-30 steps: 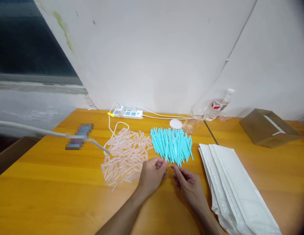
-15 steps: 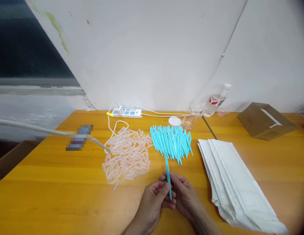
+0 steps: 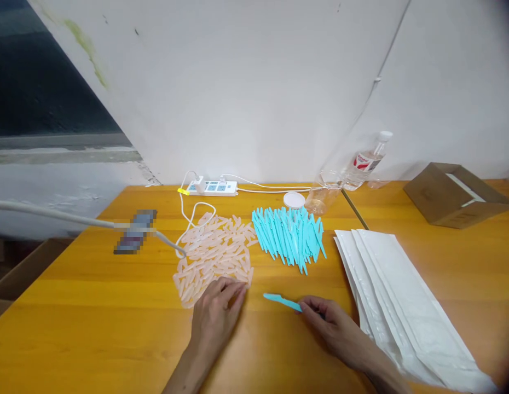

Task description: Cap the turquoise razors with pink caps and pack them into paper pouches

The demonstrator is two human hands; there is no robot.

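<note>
Head view, single frame: a yellow wooden table [image 3: 94,306] is seen from above, set against a white wall. The right hand [image 3: 336,328] is pinched closed on one teal stick [image 3: 281,300], gripped at its near end so that the pointed far end projects leftward, low over the table and clear of the heap; this hold leaves most of the length free. The left hand [image 3: 215,314] lies palm-down with fingers loosely spread on the near edge of the pale pink pieces [image 3: 215,257]; it appears to be feeling for one piece, and whether anything is yet gripped cannot be told. The pink pieces are heaped left of centre, and the teal sticks [image 3: 289,235] are fanned just beside them to the right, points toward the person, so both stocks sit within reach of either hand. A stack of white pouches [image 3: 394,295] is laid at the right. Behind, a power strip [image 3: 213,188] with white cable, a white lid [image 3: 294,200], a clear cup [image 3: 324,197], a water bottle [image 3: 367,161] and a cardboard box [image 3: 455,194] are noted.
</note>
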